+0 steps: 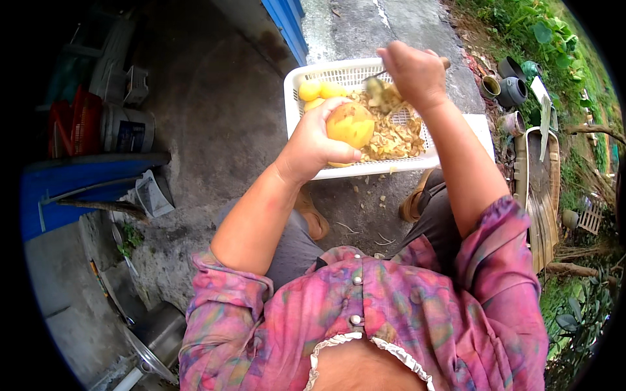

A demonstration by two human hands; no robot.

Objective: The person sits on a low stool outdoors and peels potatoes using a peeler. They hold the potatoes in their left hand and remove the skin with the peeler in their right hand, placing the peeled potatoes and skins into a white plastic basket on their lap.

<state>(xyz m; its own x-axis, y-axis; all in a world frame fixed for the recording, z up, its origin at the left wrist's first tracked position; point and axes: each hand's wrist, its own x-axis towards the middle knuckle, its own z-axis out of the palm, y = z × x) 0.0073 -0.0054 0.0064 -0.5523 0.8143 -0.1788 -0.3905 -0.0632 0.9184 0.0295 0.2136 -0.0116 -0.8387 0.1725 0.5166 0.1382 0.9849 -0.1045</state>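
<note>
My left hand [314, 142] is wrapped round a large, partly peeled potato [352, 125], yellow with brown skin patches on top. It is held over the near left part of a white plastic basket [295, 124]. Higher and to the right, my right hand [417, 73] is closed round a peeler with a brown handle [445, 62]. The peeler's thin metal end points left and is blurred, apart from the potato. Peeled yellow potatoes [321, 90] lie at the basket's far left. Brown and yellow peelings [398, 138] heap up in its right half.
The basket stands before my knees, between my brown shoes [315, 221]. Peel scraps dot the concrete floor [365, 208]. Dark pots [512, 92] and a long trough [541, 189] stand to the right beside greenery. At left are a white bucket [134, 130] and red baskets [75, 124].
</note>
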